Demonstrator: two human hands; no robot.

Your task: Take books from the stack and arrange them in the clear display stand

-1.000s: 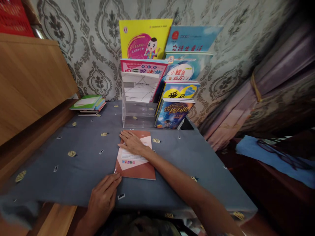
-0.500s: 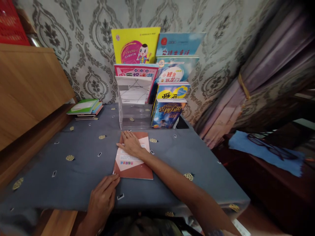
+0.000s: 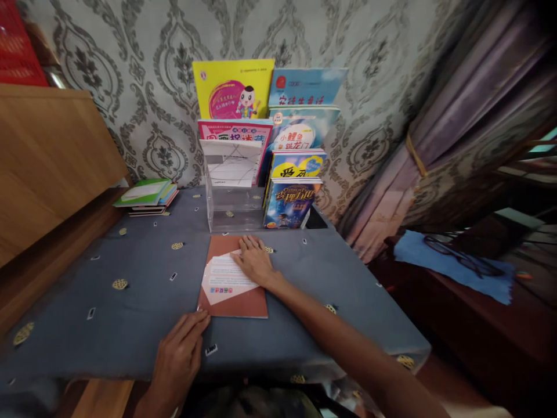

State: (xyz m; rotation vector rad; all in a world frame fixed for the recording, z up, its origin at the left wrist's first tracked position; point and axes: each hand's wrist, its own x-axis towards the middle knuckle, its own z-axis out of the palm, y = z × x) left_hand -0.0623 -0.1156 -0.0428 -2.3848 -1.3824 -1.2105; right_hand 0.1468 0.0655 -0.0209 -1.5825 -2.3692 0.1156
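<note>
A thin brown book (image 3: 242,306) with a pale printed panel lies closed on the cloth, its text upside down to me. My right hand (image 3: 256,262) rests flat on its far right part, fingers stretched out over the cover. At the near left corner, my left hand (image 3: 180,346) has its fingers pressed together, their tips on the book's edge; the thumb is mostly hidden. Just beyond the book stands a clear plastic rack (image 3: 237,217) bearing several upright books, among them a yellow one (image 3: 232,87) and a dark blue one (image 3: 289,203).
The grey-blue tablecloth (image 3: 148,313) has a pineapple print. A small stack of books (image 3: 145,194) lies at the back left beside a wooden cabinet (image 3: 52,151). On the right, a curtain (image 3: 383,191) hangs near dark furniture with glasses (image 3: 463,255) on a blue cloth (image 3: 409,249).
My right hand has slid across the cover from the far left to the far right side. My left hand keeps its place at the near left corner. The view has shifted slightly.
</note>
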